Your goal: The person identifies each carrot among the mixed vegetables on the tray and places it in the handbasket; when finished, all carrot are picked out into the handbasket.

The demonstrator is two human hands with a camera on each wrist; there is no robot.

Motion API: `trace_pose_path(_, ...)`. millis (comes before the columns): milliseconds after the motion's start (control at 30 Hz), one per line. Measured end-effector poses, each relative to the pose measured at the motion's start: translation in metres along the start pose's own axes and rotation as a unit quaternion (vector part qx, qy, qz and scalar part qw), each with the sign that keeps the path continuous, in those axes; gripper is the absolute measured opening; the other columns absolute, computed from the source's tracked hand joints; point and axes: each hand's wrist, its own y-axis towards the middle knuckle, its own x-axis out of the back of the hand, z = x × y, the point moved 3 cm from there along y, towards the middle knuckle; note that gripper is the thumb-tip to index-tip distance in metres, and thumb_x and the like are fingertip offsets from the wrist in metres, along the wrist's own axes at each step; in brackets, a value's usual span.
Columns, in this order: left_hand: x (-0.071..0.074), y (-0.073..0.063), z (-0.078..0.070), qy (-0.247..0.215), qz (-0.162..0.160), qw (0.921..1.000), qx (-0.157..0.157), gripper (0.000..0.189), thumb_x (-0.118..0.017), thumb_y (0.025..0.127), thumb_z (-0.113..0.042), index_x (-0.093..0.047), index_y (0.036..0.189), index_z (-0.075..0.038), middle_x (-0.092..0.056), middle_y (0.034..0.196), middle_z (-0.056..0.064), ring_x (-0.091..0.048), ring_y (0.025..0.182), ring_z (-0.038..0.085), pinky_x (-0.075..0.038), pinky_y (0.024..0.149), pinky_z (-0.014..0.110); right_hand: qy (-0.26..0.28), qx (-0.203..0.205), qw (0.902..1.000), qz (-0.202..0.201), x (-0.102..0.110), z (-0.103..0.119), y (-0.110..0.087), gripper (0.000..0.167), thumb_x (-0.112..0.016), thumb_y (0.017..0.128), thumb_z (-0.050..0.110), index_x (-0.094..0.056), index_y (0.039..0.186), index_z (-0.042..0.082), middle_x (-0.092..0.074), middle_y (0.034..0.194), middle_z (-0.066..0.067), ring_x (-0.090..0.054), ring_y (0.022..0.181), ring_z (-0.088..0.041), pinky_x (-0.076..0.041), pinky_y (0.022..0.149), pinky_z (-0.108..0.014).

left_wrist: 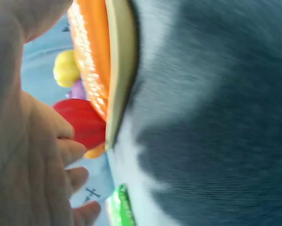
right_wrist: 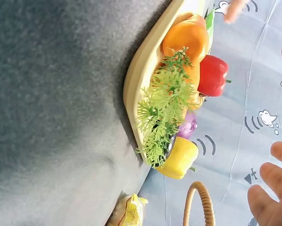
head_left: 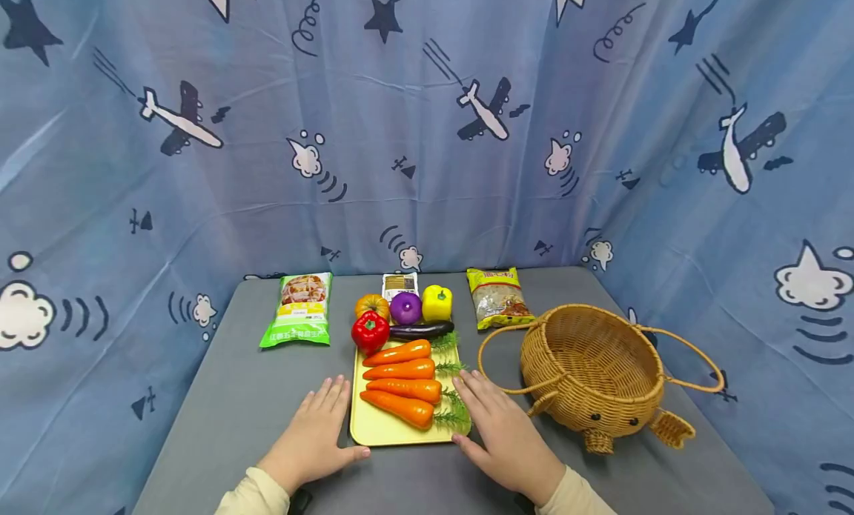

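Note:
A pale yellow tray [head_left: 414,435] holds several orange carrots [head_left: 399,409] with feathery green tops [head_left: 454,415]. My left hand [head_left: 319,433] lies beside the tray's left edge, fingers straight and pointing forward, thumb out toward the front corner. On the opposite side my right hand [head_left: 503,433] is spread out, its fingertips close to the carrot greens and its thumb near the front right corner. Neither hand holds anything. At the tray's back are a dark eggplant [head_left: 420,332], a red bell pepper [head_left: 370,333], a yellow bell pepper [head_left: 437,303], a purple onion [head_left: 405,308] and a small orange pumpkin [head_left: 371,306].
Right of the tray stands a wicker basket [head_left: 567,381] with an animal face and two loop handles, one reaching close to my right hand. A green and white food bag [head_left: 300,311] lies back left, a yellow packet [head_left: 499,298] back right. A curtain [head_left: 414,167] hangs behind the table.

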Motion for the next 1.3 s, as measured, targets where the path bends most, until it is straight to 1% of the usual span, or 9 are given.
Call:
trace_pose_path(100, -0.008, 0.001, 0.007, -0.005, 0.022, 0.9995, 0.021, 0.116, -0.074, 0.088, -0.072, -0.036, 0.162, 0.009, -0.032, 0.168, 0.028, -0.027, 0.156, 0.046, -0.025, 0.122, 0.066, 0.003, -0.002, 1.0, 0.0, 0.0, 0.002, 0.002, 0.081, -0.079, 0.098, 0.041, -0.045, 0.163, 0.007, -0.046, 0.164, -0.013, -0.041, 0.153, -0.029, -0.04, 0.119, -0.054)
trace_pose_path(233, -0.017, 0.002, 0.012, -0.009, 0.037, 0.9988, 0.032, 0.114, -0.075, 0.088, -0.071, -0.039, 0.159, 0.011, -0.036, 0.165, 0.03, -0.031, 0.154, 0.049, -0.03, 0.121, 0.065, 0.008, -0.003, 1.0, 0.004, -0.002, 0.007, 0.005, 0.08, -0.079, 0.098, 0.042, -0.046, 0.163, 0.008, -0.047, 0.164, -0.011, -0.043, 0.151, -0.027, -0.04, 0.118, -0.053)
trace_pose_path(333, -0.021, 0.003, 0.014, -0.014, 0.047, 0.998, 0.04, 0.113, -0.075, 0.089, -0.07, -0.04, 0.158, 0.012, -0.035, 0.165, 0.031, -0.032, 0.153, 0.05, -0.031, 0.12, 0.065, 0.01, 0.003, 0.9999, 0.009, -0.006, 0.011, 0.009, 0.078, -0.078, 0.098, 0.042, -0.048, 0.162, 0.008, -0.049, 0.163, -0.01, -0.045, 0.15, -0.025, -0.041, 0.118, -0.051)
trace_pose_path(433, -0.024, 0.004, 0.016, -0.008, 0.057, 0.9972, 0.048, 0.112, -0.073, 0.09, -0.07, -0.039, 0.159, 0.011, -0.033, 0.167, 0.03, -0.03, 0.154, 0.048, -0.029, 0.121, 0.065, 0.018, 0.016, 0.9996, 0.011, -0.013, 0.017, 0.015, 0.075, -0.078, 0.099, 0.041, -0.05, 0.16, 0.009, -0.05, 0.162, -0.01, -0.047, 0.148, -0.026, -0.042, 0.118, -0.05)
trace_pose_path(567, -0.026, 0.008, 0.018, -0.001, 0.055, 0.9975, 0.045, 0.109, -0.072, 0.092, -0.068, -0.038, 0.161, 0.009, -0.031, 0.168, 0.028, -0.029, 0.155, 0.047, -0.028, 0.121, 0.066, 0.021, 0.031, 0.9992, 0.011, -0.023, 0.022, 0.026, 0.068, -0.079, 0.099, 0.038, -0.057, 0.156, 0.008, -0.057, 0.155, -0.01, -0.055, 0.141, -0.027, -0.048, 0.113, -0.049)
trace_pose_path(800, -0.029, 0.013, 0.015, 0.008, 0.045, 0.9987, 0.025, 0.103, -0.071, 0.094, -0.066, -0.042, 0.159, 0.01, -0.033, 0.168, 0.028, -0.032, 0.154, 0.046, -0.031, 0.12, 0.065, -0.013, 0.05, 0.9982, 0.031, -0.045, 0.026, 0.039, 0.053, -0.081, 0.098, 0.032, -0.069, 0.143, 0.008, -0.068, 0.137, -0.006, -0.067, 0.122, -0.023, -0.056, 0.101, -0.045)
trace_pose_path(900, -0.028, 0.013, 0.013, 0.013, 0.041, 0.9989, 0.02, 0.102, -0.071, 0.095, -0.065, -0.043, 0.157, 0.011, -0.034, 0.167, 0.028, -0.033, 0.153, 0.046, -0.032, 0.12, 0.065, -0.024, 0.053, 0.9978, 0.034, -0.051, 0.026, 0.043, 0.045, -0.081, 0.097, 0.028, -0.073, 0.137, 0.008, -0.071, 0.129, -0.004, -0.069, 0.114, -0.021, -0.058, 0.097, -0.043)
trace_pose_path(1133, -0.025, 0.012, 0.009, 0.002, 0.036, 0.9991, 0.024, 0.101, -0.074, 0.095, -0.062, -0.043, 0.157, 0.011, -0.034, 0.167, 0.029, -0.033, 0.153, 0.047, -0.031, 0.12, 0.066, -0.029, 0.043, 0.9984, 0.024, -0.061, 0.023, 0.05, 0.035, -0.084, 0.093, 0.023, -0.077, 0.125, 0.009, -0.071, 0.111, -0.001, -0.069, 0.096, -0.018, -0.06, 0.085, -0.039)
trace_pose_path(1300, -0.026, 0.014, 0.01, -0.006, 0.04, 0.9988, 0.029, 0.102, -0.075, 0.094, -0.062, -0.042, 0.157, 0.011, -0.033, 0.167, 0.029, -0.031, 0.154, 0.048, -0.031, 0.119, 0.067, -0.042, 0.033, 0.9984, 0.019, -0.065, 0.023, 0.053, 0.037, -0.087, 0.091, 0.028, -0.078, 0.122, 0.01, -0.071, 0.109, -0.002, -0.069, 0.091, -0.02, -0.06, 0.079, -0.04)
